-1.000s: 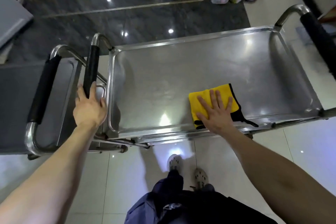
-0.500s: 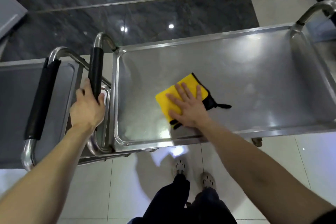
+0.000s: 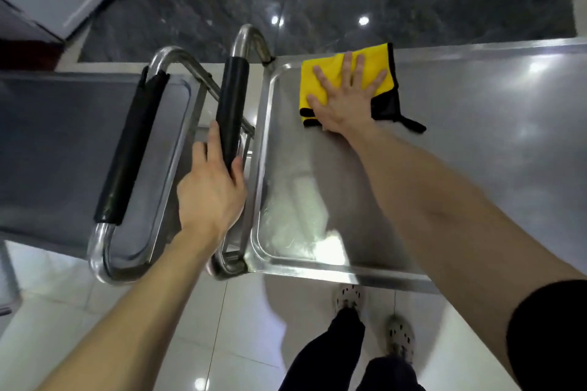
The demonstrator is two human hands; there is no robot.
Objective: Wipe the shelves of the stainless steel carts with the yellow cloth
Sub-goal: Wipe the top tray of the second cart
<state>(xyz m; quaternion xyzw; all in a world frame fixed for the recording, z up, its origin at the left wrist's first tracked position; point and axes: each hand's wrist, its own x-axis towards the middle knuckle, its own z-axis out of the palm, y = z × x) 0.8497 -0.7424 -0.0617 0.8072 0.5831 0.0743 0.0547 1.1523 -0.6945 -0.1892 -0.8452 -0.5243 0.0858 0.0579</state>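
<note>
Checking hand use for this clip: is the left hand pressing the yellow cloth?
No, the right hand lies flat on the yellow cloth; the left hand grips the black handle.

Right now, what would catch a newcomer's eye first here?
The yellow cloth stands out, pressed flat by the right hand in the far left corner of the shiny steel shelf. Just left of it, the left hand grips the cart's black handle.
</note>
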